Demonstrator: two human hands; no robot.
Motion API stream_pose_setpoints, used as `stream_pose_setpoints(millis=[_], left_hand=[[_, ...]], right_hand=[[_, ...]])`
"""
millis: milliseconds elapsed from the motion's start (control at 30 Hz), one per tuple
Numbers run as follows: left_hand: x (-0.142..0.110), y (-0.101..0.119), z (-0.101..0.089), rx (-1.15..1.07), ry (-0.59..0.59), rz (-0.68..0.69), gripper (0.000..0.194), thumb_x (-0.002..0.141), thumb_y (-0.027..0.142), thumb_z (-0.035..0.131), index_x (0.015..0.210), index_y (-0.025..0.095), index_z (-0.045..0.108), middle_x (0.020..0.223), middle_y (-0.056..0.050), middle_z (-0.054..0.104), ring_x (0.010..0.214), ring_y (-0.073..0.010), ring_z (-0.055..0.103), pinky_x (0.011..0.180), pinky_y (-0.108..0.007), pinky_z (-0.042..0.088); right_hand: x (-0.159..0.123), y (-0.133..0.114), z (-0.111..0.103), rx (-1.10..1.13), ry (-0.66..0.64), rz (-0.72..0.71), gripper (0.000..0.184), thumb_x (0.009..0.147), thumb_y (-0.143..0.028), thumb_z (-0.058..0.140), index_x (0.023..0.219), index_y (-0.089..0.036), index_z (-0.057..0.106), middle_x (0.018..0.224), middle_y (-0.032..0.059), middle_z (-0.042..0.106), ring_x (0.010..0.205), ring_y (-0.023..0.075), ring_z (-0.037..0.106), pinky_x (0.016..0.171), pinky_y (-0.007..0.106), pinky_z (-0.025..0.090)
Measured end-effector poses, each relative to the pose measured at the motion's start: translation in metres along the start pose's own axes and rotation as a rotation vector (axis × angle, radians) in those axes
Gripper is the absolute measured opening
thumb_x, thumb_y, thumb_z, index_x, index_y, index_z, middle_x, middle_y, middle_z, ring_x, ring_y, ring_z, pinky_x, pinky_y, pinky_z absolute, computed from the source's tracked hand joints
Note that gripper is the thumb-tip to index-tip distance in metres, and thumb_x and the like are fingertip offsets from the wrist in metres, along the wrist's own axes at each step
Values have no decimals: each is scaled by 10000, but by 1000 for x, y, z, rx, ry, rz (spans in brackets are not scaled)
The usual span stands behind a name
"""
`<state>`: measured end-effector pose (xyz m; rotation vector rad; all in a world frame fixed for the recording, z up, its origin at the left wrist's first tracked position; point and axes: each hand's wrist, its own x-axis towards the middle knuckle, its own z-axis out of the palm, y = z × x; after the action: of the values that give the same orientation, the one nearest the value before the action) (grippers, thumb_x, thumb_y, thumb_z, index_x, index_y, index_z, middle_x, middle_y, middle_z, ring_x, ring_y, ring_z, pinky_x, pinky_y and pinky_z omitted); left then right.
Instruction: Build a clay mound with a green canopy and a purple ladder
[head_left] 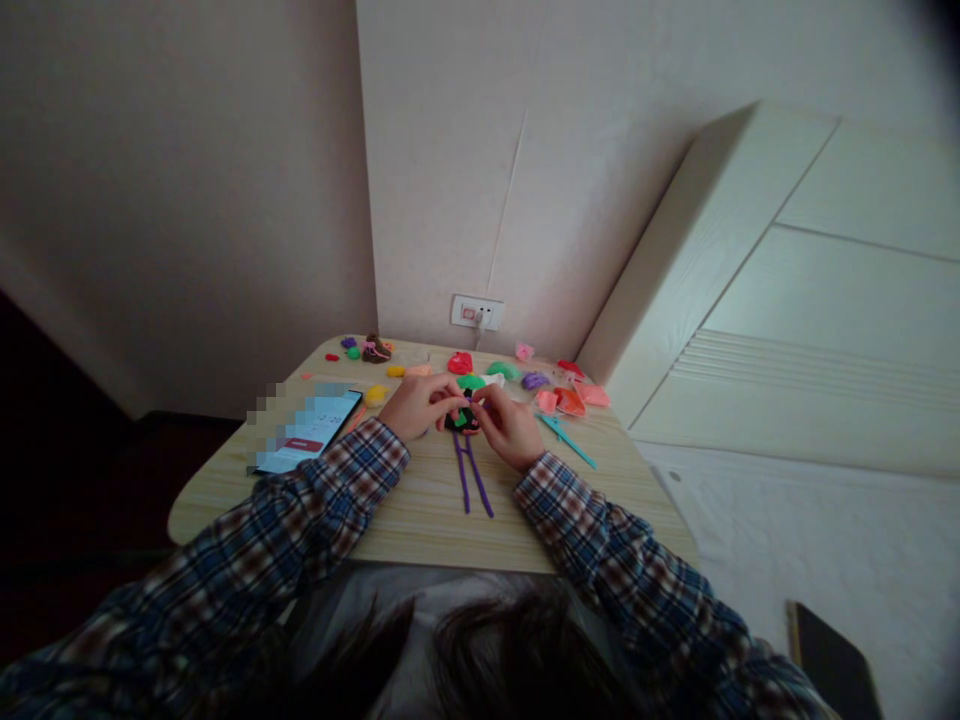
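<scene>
My left hand (418,404) and my right hand (511,428) meet over the middle of the table, thumbs and forefingers pinched together. Between the fingertips shows a tiny bit of purple clay (466,402), mostly covered by the fingers. Right beneath lies a black piece (452,421) with green and pink bits on it, partly hidden by my hands. Two long purple strips (463,480) stretch from it toward me, joined by a short crosspiece near the top. Beyond my fingers is a bright green lump (471,382). A turquoise plastic tool (568,442) rests to the right of my right hand.
A lit phone (319,430) lies on the table (405,535) at left. Along the back are a brown lump (376,349), red clay (460,362), purple clay (535,381) and orange packets (570,402). A wall socket (478,312) holds a plug. White bedding (750,530) is at right.
</scene>
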<state>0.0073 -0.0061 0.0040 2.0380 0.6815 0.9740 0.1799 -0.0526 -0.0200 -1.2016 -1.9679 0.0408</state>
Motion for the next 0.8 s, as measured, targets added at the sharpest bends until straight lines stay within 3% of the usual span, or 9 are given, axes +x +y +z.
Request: stream_pose_setpoints(millis=[500,800], left_hand=[[0,4,-1,97,4,73,182,807,300,570,760,126,597,645,-8,596,415,-83,543,389,-166,414],[-1,4,-2,190,30,79,158,806,289,586,792,131,601,666,9,599,422,-74,560,408,-159,404]], right_hand=[[-1,-1,0,0,-7,10,98,890,-283,440,905,-210,503,566,-38,572,449,101,509,466,206,347],[-1,-1,0,-4,-13,18,106,892,-290,439,907,-211,507,521,-47,533,432,105,489,460,208,338]])
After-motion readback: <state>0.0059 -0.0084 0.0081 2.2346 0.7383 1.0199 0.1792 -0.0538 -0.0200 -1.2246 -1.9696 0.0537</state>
